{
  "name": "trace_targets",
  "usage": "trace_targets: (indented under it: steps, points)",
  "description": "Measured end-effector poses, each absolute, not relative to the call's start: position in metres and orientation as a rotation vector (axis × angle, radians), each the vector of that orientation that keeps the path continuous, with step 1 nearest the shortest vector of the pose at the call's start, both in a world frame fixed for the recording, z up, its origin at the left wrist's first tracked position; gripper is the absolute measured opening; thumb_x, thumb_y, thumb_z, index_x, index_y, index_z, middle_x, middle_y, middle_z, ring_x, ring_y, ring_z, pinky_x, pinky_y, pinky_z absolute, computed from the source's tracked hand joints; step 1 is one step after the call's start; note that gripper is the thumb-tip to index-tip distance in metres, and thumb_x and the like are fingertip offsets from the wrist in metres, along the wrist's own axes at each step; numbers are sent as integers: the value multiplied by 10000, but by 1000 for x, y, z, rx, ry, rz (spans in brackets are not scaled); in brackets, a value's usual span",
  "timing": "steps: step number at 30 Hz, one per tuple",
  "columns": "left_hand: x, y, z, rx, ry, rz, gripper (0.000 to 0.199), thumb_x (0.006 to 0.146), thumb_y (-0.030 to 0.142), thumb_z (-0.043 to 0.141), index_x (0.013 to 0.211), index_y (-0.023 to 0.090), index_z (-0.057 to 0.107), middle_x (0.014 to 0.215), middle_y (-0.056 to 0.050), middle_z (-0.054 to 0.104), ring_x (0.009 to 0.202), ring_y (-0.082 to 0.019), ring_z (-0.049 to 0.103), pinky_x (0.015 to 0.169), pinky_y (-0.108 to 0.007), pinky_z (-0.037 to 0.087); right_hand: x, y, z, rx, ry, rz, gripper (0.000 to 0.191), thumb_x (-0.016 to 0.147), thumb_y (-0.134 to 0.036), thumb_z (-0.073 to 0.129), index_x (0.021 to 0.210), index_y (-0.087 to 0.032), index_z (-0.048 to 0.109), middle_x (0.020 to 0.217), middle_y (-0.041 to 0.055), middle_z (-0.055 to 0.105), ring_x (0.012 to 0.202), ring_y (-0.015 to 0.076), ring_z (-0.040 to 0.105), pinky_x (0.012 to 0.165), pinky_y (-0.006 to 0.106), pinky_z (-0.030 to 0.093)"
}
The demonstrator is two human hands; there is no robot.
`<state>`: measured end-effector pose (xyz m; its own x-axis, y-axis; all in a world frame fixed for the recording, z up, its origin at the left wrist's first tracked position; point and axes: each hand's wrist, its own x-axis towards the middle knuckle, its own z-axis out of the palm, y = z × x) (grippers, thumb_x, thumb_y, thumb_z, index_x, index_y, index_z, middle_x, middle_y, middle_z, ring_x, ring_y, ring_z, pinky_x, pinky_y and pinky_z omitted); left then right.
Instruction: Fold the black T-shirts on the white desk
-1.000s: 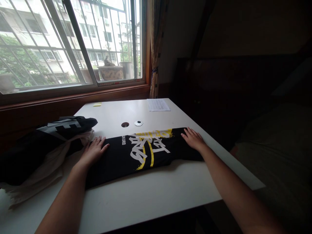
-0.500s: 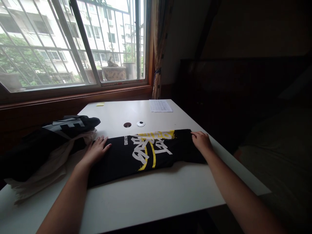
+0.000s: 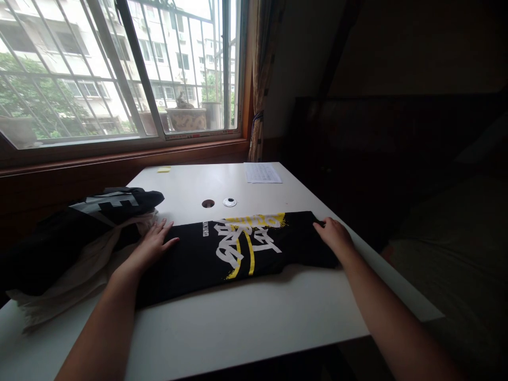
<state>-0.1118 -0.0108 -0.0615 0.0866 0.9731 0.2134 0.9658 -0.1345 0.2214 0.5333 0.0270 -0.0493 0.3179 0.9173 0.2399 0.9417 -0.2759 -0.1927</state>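
A black T-shirt [image 3: 186, 259] with grey lettering and yellow print lies folded into a long strip across the white table. My left hand [image 3: 154, 242] rests on its left end, fingers stretched out and thumb apart. At the opposite end, my right hand [image 3: 336, 237] has its fingers curled at the shirt's right edge, with the thumb by the upper corner. The fingertips there are partly hidden. Just beyond my left hand is a heap of dark and pale clothes [image 3: 95, 222].
The white table [image 3: 246, 328] has a round cable hole [image 3: 208, 203] and a loose round cover [image 3: 229, 202] behind the shirt. Papers [image 3: 263, 173] and a yellow note [image 3: 164, 169] lie at the far edge. A barred window [image 3: 170, 69] stands behind.
My left hand has shifted slightly left on the shirt. My right hand has moved a little right and down along the shirt's right edge.
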Motion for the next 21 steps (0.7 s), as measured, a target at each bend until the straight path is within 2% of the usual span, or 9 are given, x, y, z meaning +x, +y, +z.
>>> trace_targets:
  steps: [6,11,16,21]
  points:
    - [-127,-15,-50,2365,1992,556,728,862,586,572,1438,144,521,1610,-194,346,1472,-393,341,1196,-536,299,528,26,-44,-2260,-1643,-113,380,904,-403,593,1160,-124,627,1181,190,653,1076,303,638,875,354,483]
    - [-129,-18,-40,2316,1986,531,717,824,589,608,1403,168,556,1617,-166,343,1468,-385,353,1193,-506,320,525,23,-38,-2221,-1550,31,371,897,-428,576,1169,-177,598,1086,149,699,993,302,665,782,352,491]
    - [-130,-21,-34,2272,2000,546,747,788,609,621,1386,164,572,1613,-156,351,1464,-374,364,1196,-482,333,529,22,-36,-2115,-1469,235,460,834,-492,645,1183,-202,566,1031,125,715,889,290,688,714,343,499]
    - [-136,-21,-35,2260,2008,569,745,774,619,616,1368,171,590,1593,-143,381,1456,-375,376,1188,-480,353,530,19,-36,-1936,-1437,377,462,799,-433,698,1201,-249,562,1003,87,728,834,278,701,697,344,528]
